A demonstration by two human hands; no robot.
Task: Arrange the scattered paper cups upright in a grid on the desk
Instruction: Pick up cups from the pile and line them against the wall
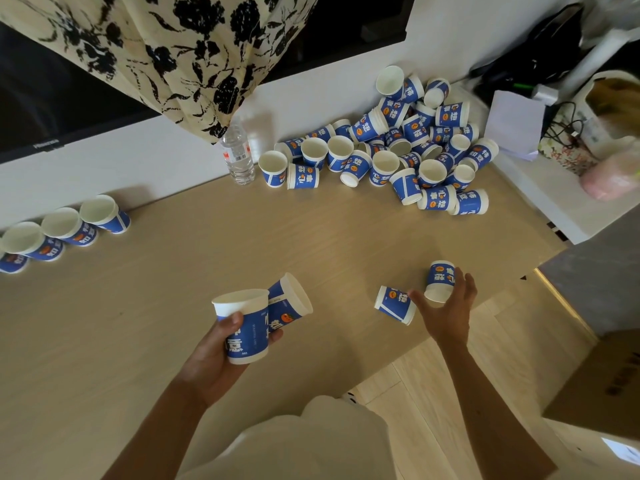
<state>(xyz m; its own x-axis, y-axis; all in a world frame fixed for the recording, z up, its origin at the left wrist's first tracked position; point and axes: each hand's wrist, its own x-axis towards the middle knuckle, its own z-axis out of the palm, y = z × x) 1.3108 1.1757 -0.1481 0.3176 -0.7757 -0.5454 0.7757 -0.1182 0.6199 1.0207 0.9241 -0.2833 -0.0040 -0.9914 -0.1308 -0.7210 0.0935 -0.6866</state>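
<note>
My left hand (221, 344) grips two blue-and-white paper cups above the wooden desk (173, 289): one upright cup (246, 327) and a tilted cup (291, 301) behind it. My right hand (446, 306) curls round an upside-down cup (440, 280) near the desk's right front edge, thumb touching a cup lying on its side (394, 304). A row of several upright cups (65, 226) stands at the far left by the wall. A big heap of scattered cups (398, 150) lies at the back right.
A clear water bottle (238, 154) stands against the wall, under a patterned curtain (166, 57). A white shelf with cables and bags (571, 140) flanks the desk's right side. A cardboard box (602, 382) sits on the floor at right.
</note>
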